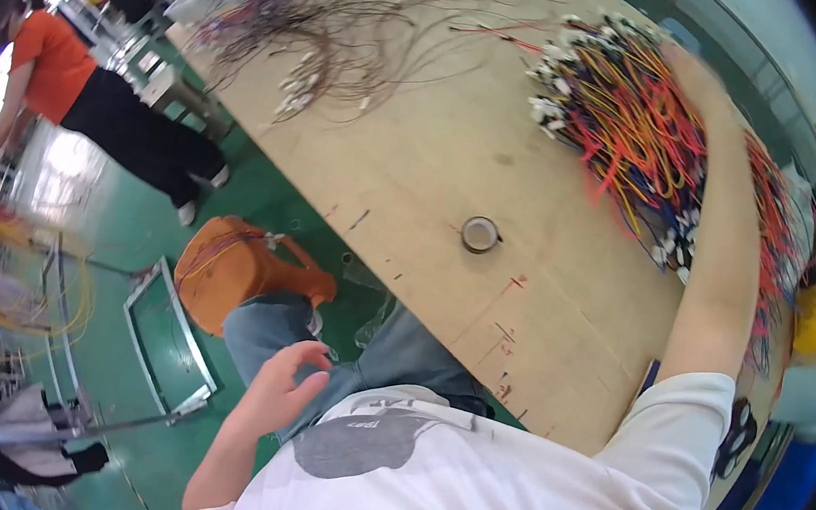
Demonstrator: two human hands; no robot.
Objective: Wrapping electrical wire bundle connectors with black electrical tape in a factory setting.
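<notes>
My right arm stretches across the table (419, 156) to a big pile of wire harnesses (635, 120), red, yellow, orange and dark blue with white connectors. At the pile's far side, my right hand (697, 85) touches the wires. It is blurred, and its fingers are too hard to make out to show a grip. Off the table's near left edge, my left hand (287, 387) hangs above my lap, holding nothing, with thumb and curved fingers apart. A roll of tape (480, 234) lies on the table between the pile and the near edge.
Thin dark wires (353, 32) spread over the far left of the table. An orange stool (225, 269) with some wires on it stands left of my knees, near a metal frame (172, 339). Farther left, a person in an orange shirt (52, 63) bends over yellow wires (3, 234).
</notes>
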